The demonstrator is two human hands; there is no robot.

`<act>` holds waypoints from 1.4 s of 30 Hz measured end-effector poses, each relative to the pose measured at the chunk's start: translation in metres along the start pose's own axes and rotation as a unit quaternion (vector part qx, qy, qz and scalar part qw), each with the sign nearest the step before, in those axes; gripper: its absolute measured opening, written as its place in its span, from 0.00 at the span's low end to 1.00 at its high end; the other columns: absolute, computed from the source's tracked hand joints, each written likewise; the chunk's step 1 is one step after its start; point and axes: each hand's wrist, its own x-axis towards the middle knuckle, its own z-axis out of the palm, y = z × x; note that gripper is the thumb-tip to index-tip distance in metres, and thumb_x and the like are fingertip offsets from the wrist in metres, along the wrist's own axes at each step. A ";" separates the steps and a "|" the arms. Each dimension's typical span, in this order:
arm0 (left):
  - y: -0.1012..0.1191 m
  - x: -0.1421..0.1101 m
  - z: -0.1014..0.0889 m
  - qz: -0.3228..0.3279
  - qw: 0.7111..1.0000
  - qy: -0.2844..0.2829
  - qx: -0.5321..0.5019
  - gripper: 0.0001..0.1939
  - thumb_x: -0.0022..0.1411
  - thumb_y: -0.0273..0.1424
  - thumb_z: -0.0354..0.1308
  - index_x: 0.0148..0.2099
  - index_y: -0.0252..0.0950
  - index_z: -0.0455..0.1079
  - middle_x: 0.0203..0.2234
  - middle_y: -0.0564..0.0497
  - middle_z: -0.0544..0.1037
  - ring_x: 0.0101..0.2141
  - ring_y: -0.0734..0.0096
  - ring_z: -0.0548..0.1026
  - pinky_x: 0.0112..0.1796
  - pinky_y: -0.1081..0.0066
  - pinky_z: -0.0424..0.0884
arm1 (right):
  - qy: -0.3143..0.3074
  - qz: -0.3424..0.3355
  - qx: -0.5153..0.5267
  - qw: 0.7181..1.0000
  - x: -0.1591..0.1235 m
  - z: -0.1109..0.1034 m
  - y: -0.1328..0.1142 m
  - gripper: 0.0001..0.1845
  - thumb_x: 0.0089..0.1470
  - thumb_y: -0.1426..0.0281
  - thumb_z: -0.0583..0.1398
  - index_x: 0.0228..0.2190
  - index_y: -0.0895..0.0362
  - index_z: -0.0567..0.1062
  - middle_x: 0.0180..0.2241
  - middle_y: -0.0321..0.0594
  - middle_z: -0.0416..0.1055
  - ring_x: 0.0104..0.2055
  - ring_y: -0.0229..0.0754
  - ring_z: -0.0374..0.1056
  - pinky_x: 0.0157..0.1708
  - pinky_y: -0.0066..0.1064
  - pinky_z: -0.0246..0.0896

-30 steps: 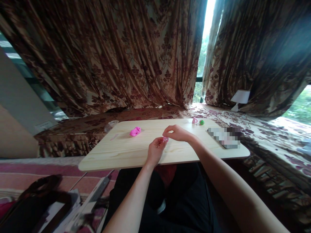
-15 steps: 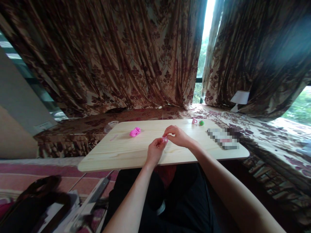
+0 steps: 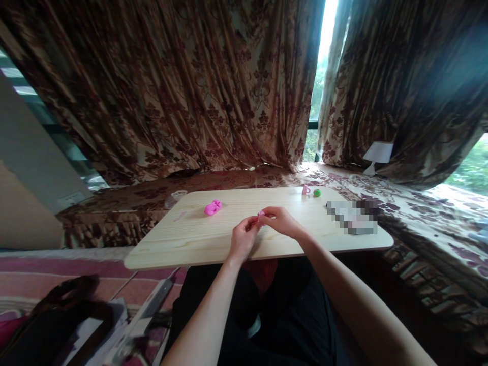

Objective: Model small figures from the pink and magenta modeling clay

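Over the middle of the wooden table (image 3: 183,249), my left hand (image 3: 243,237) and my right hand (image 3: 282,221) meet fingertip to fingertip. Both are closed in a pinch on one small pink piece (image 3: 261,214). It looks partly see-through, and my fingers cover most of it, so its kind does not show. A bright pink lump (image 3: 212,207), soft-looking like modelling clay, lies on the table to the left of my hands. At the far right edge stand a small pink cup-like item with a loop (image 3: 305,190) and a small green ball (image 3: 317,193).
A blurred flat item (image 3: 353,217) lies at the table's right end. Past the far left corner sits a clear plastic container (image 3: 175,199). A white lamp (image 3: 377,153) stands on the window ledge. At lower left are a dark bag (image 3: 57,320) and a power strip (image 3: 152,300).
My right hand has come down a little, its fingers now closed on the small pink piece beside my left fingertips. The left hand has barely moved.
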 end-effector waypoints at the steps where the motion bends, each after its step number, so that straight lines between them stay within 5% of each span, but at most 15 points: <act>1: 0.000 0.000 -0.001 -0.001 1.000 0.004 0.002 0.15 0.51 0.37 0.60 0.40 0.35 0.73 0.33 0.47 0.78 0.34 0.68 0.74 0.40 0.70 0.65 | 0.003 0.003 0.010 1.000 0.001 0.000 -0.001 0.14 0.51 0.62 0.57 0.28 0.61 0.75 0.27 0.40 0.74 0.31 0.38 0.68 0.31 0.28 0.62; 9: 0.004 -0.001 -0.002 -0.016 1.000 0.006 -0.006 0.08 0.52 0.34 0.59 0.30 0.34 0.75 0.22 0.53 0.75 0.29 0.71 0.70 0.37 0.73 0.61 | 0.016 0.001 0.052 0.999 0.007 -0.004 -0.002 0.14 0.50 0.62 0.56 0.27 0.61 0.74 0.27 0.40 0.73 0.30 0.36 0.67 0.32 0.28 0.62; 15: 0.010 0.001 0.000 -0.075 0.991 0.011 -0.113 0.07 0.50 0.33 0.61 0.29 0.34 0.73 0.22 0.53 0.75 0.29 0.72 0.71 0.38 0.74 0.62 | 0.035 -0.019 0.032 0.999 0.008 0.000 0.005 0.11 0.45 0.65 0.60 0.29 0.61 0.74 0.26 0.37 0.71 0.29 0.36 0.66 0.31 0.28 0.60; 22: 0.018 0.001 0.003 -0.195 0.917 -0.055 -0.344 0.24 0.61 0.46 0.42 0.39 0.33 0.70 0.37 0.41 0.75 0.42 0.62 0.73 0.42 0.62 0.68 | 0.043 -0.036 -0.011 0.998 0.009 0.010 0.010 0.10 0.48 0.67 0.57 0.31 0.61 0.74 0.27 0.37 0.71 0.29 0.35 0.65 0.30 0.26 0.59; 28: 0.014 -0.006 0.000 -0.232 0.860 -0.059 -0.451 0.24 0.61 0.47 0.42 0.39 0.32 0.68 0.33 0.43 0.74 0.34 0.65 0.74 0.38 0.65 0.70 | 0.016 -0.033 -0.070 0.997 -0.004 0.021 0.022 0.08 0.48 0.70 0.57 0.30 0.59 0.75 0.25 0.36 0.71 0.27 0.34 0.63 0.28 0.25 0.57; 42: 0.013 -0.007 -0.001 -0.244 0.830 -0.054 -0.498 0.24 0.61 0.47 0.42 0.41 0.32 0.66 0.32 0.43 0.74 0.36 0.64 0.74 0.39 0.65 0.70 | 0.019 -0.066 -0.114 0.991 -0.013 0.028 0.015 0.09 0.52 0.71 0.54 0.34 0.58 0.72 0.30 0.37 0.72 0.32 0.35 0.65 0.32 0.25 0.57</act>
